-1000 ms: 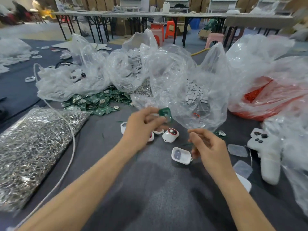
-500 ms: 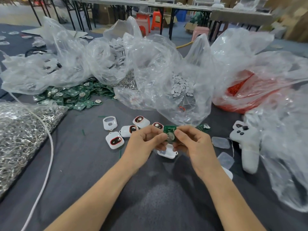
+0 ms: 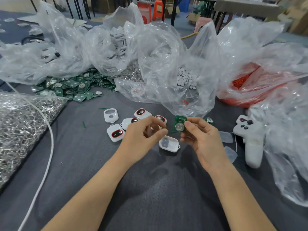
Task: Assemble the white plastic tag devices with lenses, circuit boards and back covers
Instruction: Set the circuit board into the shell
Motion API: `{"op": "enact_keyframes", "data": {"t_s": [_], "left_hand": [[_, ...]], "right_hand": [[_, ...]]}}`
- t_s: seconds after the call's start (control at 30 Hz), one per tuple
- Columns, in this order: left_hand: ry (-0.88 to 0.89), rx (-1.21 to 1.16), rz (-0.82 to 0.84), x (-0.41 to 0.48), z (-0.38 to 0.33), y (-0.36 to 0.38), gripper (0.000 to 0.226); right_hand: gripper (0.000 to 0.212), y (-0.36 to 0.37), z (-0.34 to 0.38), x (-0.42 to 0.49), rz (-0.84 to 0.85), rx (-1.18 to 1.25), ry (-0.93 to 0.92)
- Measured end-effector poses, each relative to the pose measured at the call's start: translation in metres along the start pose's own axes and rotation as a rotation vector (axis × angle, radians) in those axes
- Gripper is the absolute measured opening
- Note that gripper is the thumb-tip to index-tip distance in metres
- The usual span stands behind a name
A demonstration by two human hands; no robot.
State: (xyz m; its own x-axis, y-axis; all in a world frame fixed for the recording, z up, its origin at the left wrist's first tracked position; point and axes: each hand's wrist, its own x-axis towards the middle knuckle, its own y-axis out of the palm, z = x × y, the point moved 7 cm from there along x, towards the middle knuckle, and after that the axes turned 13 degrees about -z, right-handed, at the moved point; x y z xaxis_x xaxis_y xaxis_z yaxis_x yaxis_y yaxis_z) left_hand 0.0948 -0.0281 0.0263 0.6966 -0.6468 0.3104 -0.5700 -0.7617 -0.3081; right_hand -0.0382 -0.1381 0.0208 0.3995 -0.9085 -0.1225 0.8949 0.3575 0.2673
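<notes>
Left hand (image 3: 143, 136) fingers curled; right hand (image 3: 203, 139) pinching, forearms converging.

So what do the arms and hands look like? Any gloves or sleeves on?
No gloves, no sleeves in view. The left hand and right hand are bare, and so are the left arm and right arm. No ring, watch or band shows.

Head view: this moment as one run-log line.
right hand: pinches small green circuit board | left hand: fingers curled beside board, contact unclear | open white plastic tag shell: on grey table below hands
</notes>
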Motion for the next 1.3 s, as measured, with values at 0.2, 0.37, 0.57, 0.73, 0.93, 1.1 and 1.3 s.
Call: {"op": "enact_keyframes", "data": {"t_s": [0.2, 0.37, 0.57, 0.73, 0.93, 1.1, 1.3], "left_hand": [[0.219, 0.245, 0.266, -0.004, -0.002, 0.012, 0.034], [0.254, 0.224, 0.246, -0.003, -0.004, 0.011, 0.029], [0.221, 0.206, 0.253, -0.002, -0.001, 0.01, 0.029], [0.207, 0.213, 0.29, -0.004, 0.0, 0.013, 0.046], [0.198, 0.242, 0.323, -0.007, 0.002, 0.015, 0.061], [0.215, 0.237, 0.313, -0.006, 0.003, 0.014, 0.056], [0.226, 0.257, 0.298, -0.006, 0.002, 0.015, 0.056]], "right_hand": [[0.022, -0.009, -0.001, 0.007, -0.046, 0.01, 0.023], [0.022, -0.007, -0.001, 0.004, -0.019, -0.077, 0.002], [0.024, -0.007, 0.001, 0.003, -0.03, -0.083, -0.011], [0.026, -0.01, -0.001, 0.005, -0.063, -0.078, 0.024], [0.033, -0.01, -0.004, 0.004, -0.066, -0.138, 0.067], [0.021, -0.009, -0.006, 0.004, -0.004, -0.271, 0.082], [0.016, -0.013, -0.003, 0.007, 0.001, -0.384, 0.008]]}}
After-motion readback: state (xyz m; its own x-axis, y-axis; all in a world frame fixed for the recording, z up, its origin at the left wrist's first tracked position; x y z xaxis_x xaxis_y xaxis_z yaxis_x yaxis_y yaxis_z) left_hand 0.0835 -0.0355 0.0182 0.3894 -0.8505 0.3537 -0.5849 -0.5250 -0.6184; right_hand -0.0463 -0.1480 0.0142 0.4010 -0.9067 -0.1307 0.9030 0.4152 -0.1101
